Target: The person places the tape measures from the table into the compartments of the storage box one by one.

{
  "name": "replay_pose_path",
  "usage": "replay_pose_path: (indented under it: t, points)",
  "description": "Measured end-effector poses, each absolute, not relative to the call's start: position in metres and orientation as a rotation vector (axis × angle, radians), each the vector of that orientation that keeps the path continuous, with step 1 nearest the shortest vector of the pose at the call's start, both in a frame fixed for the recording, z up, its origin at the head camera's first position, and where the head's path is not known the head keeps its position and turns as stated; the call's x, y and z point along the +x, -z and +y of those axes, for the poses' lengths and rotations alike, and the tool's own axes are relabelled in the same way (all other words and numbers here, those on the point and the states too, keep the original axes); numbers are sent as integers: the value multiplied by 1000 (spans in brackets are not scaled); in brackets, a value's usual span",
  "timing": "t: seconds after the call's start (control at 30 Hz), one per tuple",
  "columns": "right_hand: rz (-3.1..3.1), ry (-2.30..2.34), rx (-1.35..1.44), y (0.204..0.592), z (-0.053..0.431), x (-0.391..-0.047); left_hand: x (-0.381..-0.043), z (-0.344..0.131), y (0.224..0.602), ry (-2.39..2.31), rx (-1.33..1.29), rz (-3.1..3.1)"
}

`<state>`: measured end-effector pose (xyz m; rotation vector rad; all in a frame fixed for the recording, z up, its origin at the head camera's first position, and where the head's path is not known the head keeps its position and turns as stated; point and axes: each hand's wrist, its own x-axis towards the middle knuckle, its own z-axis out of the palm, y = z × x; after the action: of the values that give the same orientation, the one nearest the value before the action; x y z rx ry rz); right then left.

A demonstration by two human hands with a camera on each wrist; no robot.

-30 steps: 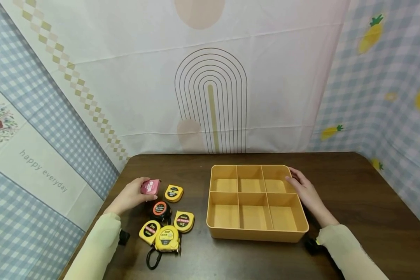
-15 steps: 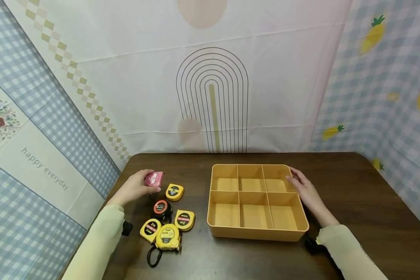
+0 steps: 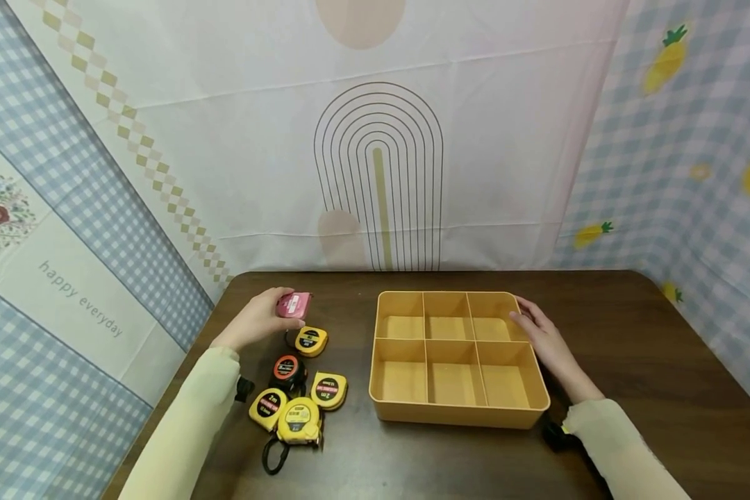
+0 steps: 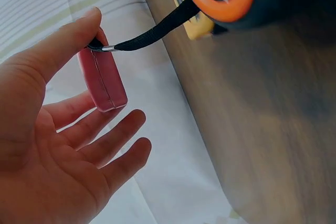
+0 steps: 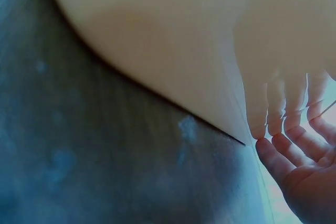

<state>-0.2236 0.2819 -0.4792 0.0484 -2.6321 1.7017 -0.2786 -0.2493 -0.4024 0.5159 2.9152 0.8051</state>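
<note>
My left hand (image 3: 259,319) pinches a small pink tape measure (image 3: 295,305) between thumb and fingers, raised above the table's far left. In the left wrist view, a black wrist strap (image 4: 157,30) hangs from the pink case, and the lower fingers are spread away from it. My right hand (image 3: 546,340) holds the back right corner of a yellow-orange box (image 3: 459,414) divided into several compartments, its thumb over the rim. The right wrist view has those fingertips against the box's outer wall (image 5: 157,40). The visible compartments hold nothing.
Left of the box lie a small yellow tape measure (image 3: 311,341), a black and orange one (image 3: 287,373), two yellow 2m ones (image 3: 328,391), and a larger yellow one (image 3: 300,421) with a black strap loop (image 3: 276,457). A cloth backdrop (image 3: 256,173) rises behind the dark wooden table (image 3: 375,469).
My left hand has lifted the pink tape measure and carried it rightward and away from me, past the black and orange one. My right hand stays at the box's corner.
</note>
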Motion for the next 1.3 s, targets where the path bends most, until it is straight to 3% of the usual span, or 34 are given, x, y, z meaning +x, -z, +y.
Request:
replay_pose_path:
  t: [1.3]
  points:
    - [-2572,-1830,130,482,284,-225,-294,-166,385,-653,764,2897]
